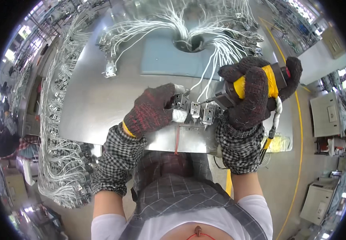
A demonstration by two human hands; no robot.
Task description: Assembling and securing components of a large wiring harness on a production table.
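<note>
Left hand (151, 110) pinching metal connector (180, 103), right hand (255, 94) (both gloved) curled round yellow-taped tool (239, 88), tip (208, 100) at middle connector (195, 110), white wires (225, 52) beyond

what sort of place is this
Probably a wiring assembly workshop: white wires spread across a metal worktable, more wire bundles line the left side, and the right hand grips a corded tool.

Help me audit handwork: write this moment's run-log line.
left hand: holds metal connector | right hand: grips yellow-taped tool, tip near middle connector | white cables: beyond
</note>
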